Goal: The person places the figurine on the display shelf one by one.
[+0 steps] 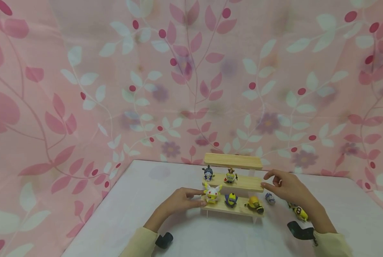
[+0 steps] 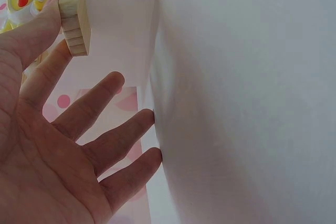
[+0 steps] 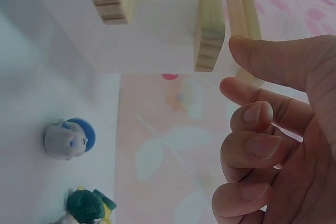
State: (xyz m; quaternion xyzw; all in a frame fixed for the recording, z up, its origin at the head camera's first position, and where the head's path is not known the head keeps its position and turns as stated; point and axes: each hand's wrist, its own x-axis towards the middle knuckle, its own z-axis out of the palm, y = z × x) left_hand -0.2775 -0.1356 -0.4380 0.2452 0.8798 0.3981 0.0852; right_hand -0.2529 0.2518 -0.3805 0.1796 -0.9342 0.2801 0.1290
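Observation:
A three-tier wooden display stand (image 1: 233, 161) holds small toy figures. My left hand (image 1: 186, 199) pinches the left end of its lowest shelf (image 2: 75, 22) between thumb and index finger, the other fingers spread. Right beside that thumb stands a white figure with yellow ears (image 1: 212, 194). My right hand (image 1: 284, 185) is at the right end of the middle shelf (image 1: 252, 182), thumb and index finger apart with nothing between them, the other fingers loosely curled. A blue-and-yellow figure (image 1: 231, 200) and a yellow figure (image 1: 254, 204) share the lowest shelf.
On the middle shelf are a dark-capped figure (image 1: 208, 173) and a crowned yellow figure (image 1: 231, 176). A blue-and-grey figure (image 1: 270, 198) and a yellow figure (image 1: 300, 213) lie on the white table (image 1: 165, 175), right of the stand. Patterned pink cloth (image 1: 191, 89) hangs behind.

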